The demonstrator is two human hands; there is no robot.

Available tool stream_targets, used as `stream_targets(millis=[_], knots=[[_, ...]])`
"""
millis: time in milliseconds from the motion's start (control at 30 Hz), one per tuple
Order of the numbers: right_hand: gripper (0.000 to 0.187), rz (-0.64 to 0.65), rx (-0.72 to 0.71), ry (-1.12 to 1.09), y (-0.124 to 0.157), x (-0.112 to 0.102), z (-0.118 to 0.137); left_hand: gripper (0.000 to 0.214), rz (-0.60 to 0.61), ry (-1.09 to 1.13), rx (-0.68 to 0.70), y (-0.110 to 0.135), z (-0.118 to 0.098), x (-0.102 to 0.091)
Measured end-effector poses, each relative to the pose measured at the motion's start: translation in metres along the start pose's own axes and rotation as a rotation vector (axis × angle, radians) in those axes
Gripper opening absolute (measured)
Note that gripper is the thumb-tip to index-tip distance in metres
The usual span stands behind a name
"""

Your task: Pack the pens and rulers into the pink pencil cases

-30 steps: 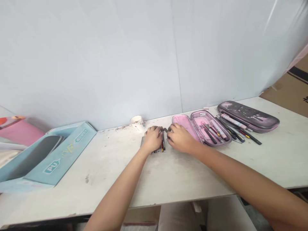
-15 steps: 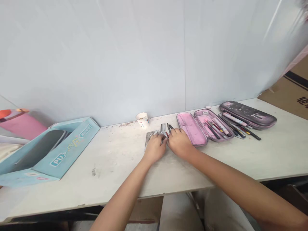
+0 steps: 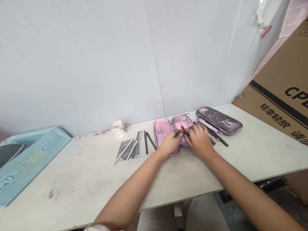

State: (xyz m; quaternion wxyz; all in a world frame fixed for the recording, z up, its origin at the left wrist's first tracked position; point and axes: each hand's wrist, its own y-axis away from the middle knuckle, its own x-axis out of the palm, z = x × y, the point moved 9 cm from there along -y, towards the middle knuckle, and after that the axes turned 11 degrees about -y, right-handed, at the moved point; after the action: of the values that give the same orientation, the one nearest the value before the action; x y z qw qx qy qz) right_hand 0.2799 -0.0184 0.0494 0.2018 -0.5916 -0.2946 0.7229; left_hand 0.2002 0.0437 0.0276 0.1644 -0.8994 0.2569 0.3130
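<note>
Both hands rest over an open pink pencil case [image 3: 161, 127] at the back of the white table [image 3: 96, 179]. My left hand [image 3: 170, 143] has its fingers curled over the case's middle and pinches a red pen [image 3: 184, 130] at its lower end. My right hand [image 3: 199, 140] covers the case's right half with fingers bent; what they touch is hidden. Left of the case lie several clear rulers and set squares [image 3: 130, 148] and two dark pens [image 3: 148, 142].
A closed purple pencil case [image 3: 218, 119] with loose pens in front of it lies to the right. A small paper cup [image 3: 117, 127] stands by the wall. A light blue box [image 3: 26, 157] sits far left, a large cardboard box [image 3: 281, 96] far right.
Both hands left the rulers and pens and moved right onto the open pink case. The left hand now pinches a red pen. The view swung to the right.
</note>
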Motion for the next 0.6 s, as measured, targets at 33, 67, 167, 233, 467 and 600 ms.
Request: stream_targets(millis=[33,67,167,233,467,600], knots=[[0.027,0.003,0.038,0.017,0.003,0.001,-0.013,0.026,0.011,-0.087,0.047,-0.004,-0.008,0.007],[0.027,0.008,0.076,0.031,0.006,0.003,-0.023,0.028,0.022,-0.166,0.097,-0.006,-0.017,0.012],[0.027,0.036,0.158,0.053,0.010,0.007,-0.039,0.029,0.021,-0.315,0.205,-0.006,-0.032,0.016],[0.028,0.048,0.182,0.052,0.010,0.008,-0.040,0.028,-0.021,-0.351,0.229,-0.002,-0.032,0.005],[0.031,0.073,0.125,0.032,0.015,0.010,-0.028,0.024,-0.225,-0.491,0.085,0.038,0.024,-0.082],[0.029,0.100,0.053,0.016,0.016,0.012,-0.015,0.024,-0.285,-0.586,-0.005,0.069,0.066,-0.124]])
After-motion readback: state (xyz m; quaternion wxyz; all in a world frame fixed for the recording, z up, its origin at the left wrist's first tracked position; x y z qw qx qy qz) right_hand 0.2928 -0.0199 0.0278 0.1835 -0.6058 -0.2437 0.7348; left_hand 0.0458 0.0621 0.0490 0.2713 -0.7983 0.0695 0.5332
